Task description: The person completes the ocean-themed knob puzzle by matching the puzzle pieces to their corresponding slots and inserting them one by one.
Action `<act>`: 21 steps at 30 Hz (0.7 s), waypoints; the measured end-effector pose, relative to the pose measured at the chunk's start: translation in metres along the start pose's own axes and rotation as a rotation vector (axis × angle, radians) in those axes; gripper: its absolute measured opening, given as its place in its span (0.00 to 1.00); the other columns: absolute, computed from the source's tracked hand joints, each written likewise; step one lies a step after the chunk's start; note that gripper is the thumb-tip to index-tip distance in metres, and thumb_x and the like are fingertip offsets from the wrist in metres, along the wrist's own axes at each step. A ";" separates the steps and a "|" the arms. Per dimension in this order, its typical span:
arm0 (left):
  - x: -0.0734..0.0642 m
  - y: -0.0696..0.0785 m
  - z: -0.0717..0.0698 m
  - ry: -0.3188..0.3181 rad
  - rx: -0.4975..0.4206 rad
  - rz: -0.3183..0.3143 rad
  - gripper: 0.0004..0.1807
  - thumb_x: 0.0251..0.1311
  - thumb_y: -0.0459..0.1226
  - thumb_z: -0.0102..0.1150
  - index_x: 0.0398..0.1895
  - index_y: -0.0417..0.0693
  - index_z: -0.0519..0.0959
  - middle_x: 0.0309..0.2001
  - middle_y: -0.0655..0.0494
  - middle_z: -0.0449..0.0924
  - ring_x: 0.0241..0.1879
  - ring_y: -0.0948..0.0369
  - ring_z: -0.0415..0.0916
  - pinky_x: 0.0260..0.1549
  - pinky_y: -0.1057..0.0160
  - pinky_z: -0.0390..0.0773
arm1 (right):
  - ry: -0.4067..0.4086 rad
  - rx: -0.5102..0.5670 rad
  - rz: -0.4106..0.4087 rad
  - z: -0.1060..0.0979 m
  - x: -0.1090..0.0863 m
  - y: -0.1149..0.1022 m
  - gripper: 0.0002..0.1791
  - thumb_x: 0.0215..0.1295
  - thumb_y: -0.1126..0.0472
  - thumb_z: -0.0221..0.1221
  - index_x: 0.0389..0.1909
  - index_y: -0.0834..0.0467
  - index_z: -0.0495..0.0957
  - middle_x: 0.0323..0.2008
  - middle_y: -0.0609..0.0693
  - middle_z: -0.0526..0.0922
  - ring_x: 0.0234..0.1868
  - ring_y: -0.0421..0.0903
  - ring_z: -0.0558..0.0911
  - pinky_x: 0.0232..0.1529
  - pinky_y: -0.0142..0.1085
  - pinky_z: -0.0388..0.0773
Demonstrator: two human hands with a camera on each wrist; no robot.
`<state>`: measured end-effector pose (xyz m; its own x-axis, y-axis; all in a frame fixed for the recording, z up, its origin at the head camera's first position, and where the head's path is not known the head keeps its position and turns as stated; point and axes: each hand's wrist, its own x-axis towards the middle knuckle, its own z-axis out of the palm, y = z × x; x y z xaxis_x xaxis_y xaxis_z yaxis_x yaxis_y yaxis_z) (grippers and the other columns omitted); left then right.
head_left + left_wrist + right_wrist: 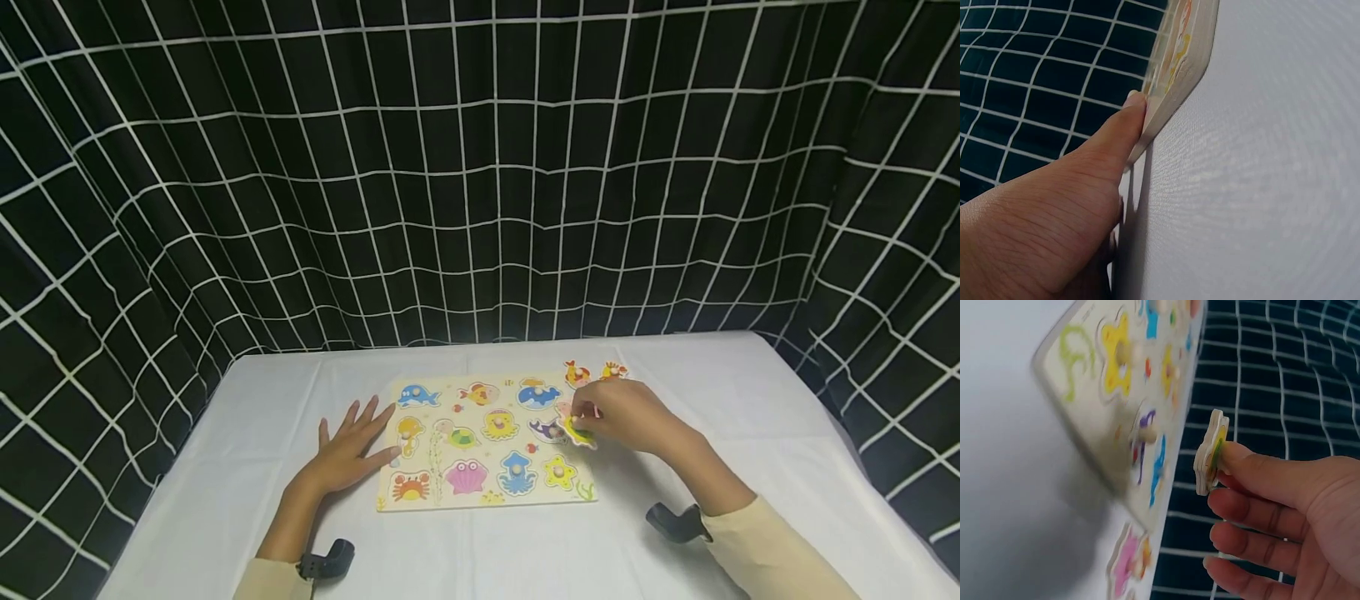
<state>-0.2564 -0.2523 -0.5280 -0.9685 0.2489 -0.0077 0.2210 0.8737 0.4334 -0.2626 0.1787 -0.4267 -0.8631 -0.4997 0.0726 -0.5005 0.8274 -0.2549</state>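
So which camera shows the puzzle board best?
The head view, because nearly the whole puzzle board shows from above. The left wrist view catches mainly an edge and corner; the right wrist view shows part of its face, slanted and blurry.

I find the board (546, 497) lying flat on the cloth (480, 554), pale, rectangular, marked with colourful sea creatures. Several knobbed cut-outs (517, 477) sit in it. The left hand (341, 458) lies at its left edge, thumb touching. I record one piece (1210, 456) off the board: thin, wavy-edged, pale wood at the side, green and yellow on its face. The right hand (622, 412) pinches it, tilted, above the board's right edge.
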 end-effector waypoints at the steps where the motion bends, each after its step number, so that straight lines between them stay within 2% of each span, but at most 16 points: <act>1: 0.000 0.000 0.000 -0.001 -0.003 0.001 0.44 0.65 0.64 0.54 0.81 0.61 0.57 0.82 0.49 0.44 0.80 0.43 0.33 0.68 0.26 0.25 | 0.001 -0.003 -0.014 0.000 0.002 -0.004 0.05 0.58 0.60 0.73 0.33 0.49 0.87 0.25 0.37 0.80 0.27 0.38 0.73 0.29 0.35 0.71; 8: 0.000 -0.001 0.000 0.001 -0.009 0.009 0.44 0.65 0.64 0.55 0.81 0.61 0.57 0.82 0.49 0.44 0.80 0.43 0.33 0.68 0.26 0.25 | 0.018 -0.014 -0.096 0.004 0.014 -0.022 0.06 0.60 0.59 0.72 0.29 0.46 0.84 0.25 0.36 0.79 0.28 0.37 0.73 0.28 0.35 0.71; 21: 0.001 -0.002 0.000 0.001 -0.007 0.002 0.44 0.65 0.64 0.55 0.80 0.62 0.58 0.81 0.49 0.45 0.80 0.42 0.34 0.68 0.26 0.25 | -0.015 -0.015 -0.122 0.012 0.040 -0.057 0.04 0.61 0.57 0.72 0.30 0.47 0.85 0.24 0.36 0.78 0.27 0.37 0.73 0.28 0.34 0.71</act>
<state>-0.2578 -0.2539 -0.5294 -0.9681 0.2503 -0.0057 0.2224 0.8702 0.4396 -0.2679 0.1086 -0.4208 -0.7945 -0.6009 0.0877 -0.6031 0.7636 -0.2308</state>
